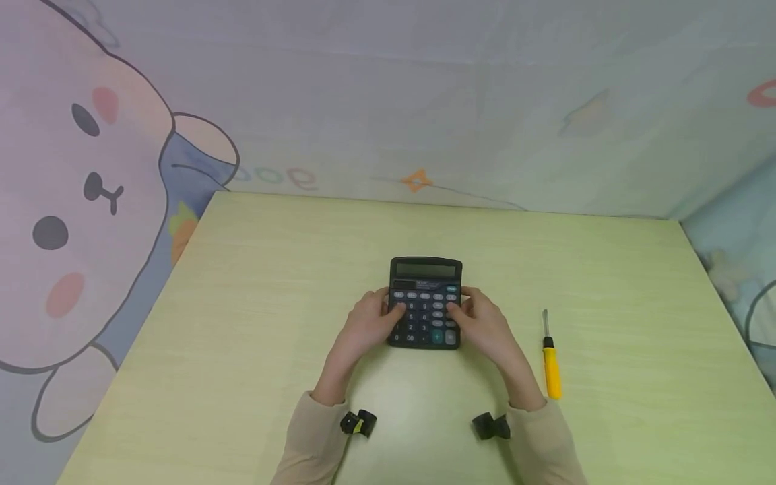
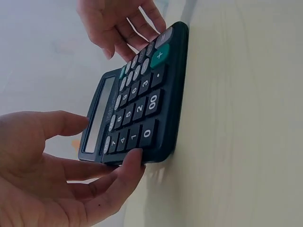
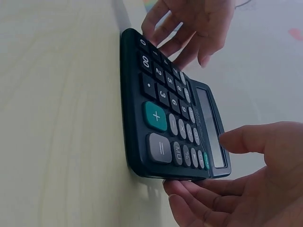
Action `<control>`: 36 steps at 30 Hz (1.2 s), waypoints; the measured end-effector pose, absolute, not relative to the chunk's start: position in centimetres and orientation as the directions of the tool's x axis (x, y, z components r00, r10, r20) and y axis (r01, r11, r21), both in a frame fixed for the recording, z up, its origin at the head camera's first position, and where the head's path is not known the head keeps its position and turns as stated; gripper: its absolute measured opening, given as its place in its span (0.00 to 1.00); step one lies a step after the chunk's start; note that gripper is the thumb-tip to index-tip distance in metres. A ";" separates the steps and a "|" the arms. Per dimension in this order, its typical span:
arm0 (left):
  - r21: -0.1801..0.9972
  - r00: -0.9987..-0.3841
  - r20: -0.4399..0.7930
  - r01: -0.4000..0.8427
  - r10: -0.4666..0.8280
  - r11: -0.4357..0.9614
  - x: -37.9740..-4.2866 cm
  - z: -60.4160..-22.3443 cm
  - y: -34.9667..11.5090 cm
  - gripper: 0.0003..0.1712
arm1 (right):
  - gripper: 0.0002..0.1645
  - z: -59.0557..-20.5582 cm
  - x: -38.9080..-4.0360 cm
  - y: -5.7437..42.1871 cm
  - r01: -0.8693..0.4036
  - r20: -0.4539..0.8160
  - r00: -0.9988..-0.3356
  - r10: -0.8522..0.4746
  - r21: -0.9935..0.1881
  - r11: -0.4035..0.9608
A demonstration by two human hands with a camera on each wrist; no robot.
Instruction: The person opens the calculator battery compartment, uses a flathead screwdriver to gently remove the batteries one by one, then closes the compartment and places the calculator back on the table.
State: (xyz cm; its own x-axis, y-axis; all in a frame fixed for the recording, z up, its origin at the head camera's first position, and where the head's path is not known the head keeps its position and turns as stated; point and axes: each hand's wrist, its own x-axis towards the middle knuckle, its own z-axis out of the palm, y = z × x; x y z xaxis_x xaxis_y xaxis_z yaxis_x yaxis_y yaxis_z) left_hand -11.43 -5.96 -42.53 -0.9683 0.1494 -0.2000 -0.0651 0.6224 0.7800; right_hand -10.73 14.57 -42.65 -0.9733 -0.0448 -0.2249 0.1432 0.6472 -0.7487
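A black desk calculator (image 1: 426, 317) with dark number keys and a green plus key is held between both hands, its display at the far end. My left hand (image 1: 368, 320) grips its left edge, thumb above and fingers at the side and underneath. On the opposite edge, my right hand (image 1: 487, 325) holds it the same way. The left wrist view has the calculator (image 2: 137, 101) tilted, its lower end close over the table. In the right wrist view, the fingers of my right hand (image 3: 227, 189) lie along the calculator's side. Its underside is hidden.
To the right of my right hand lies a screwdriver (image 1: 551, 367) with a yellow handle, its metal tip pointing away. The pale wooden table (image 1: 273, 269) ends at a printed cloth backdrop (image 1: 364, 101). Black clips (image 1: 359, 423) sit at both wrists.
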 end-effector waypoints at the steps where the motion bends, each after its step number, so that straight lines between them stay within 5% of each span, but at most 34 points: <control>1: 0.783 -0.970 -0.193 -0.061 0.149 0.619 -11.4 -42.5 -6.0 0.29 | 0.33 -42.6 -10.7 14.6 0.141 -0.222 -0.974 -0.045 -0.747 0.649; 36: 0.899 -0.991 -0.107 -0.061 0.081 0.434 -10.5 -40.4 -5.7 0.34 | 0.30 -40.2 -9.7 15.2 0.019 -0.047 -0.998 -0.036 -0.837 0.547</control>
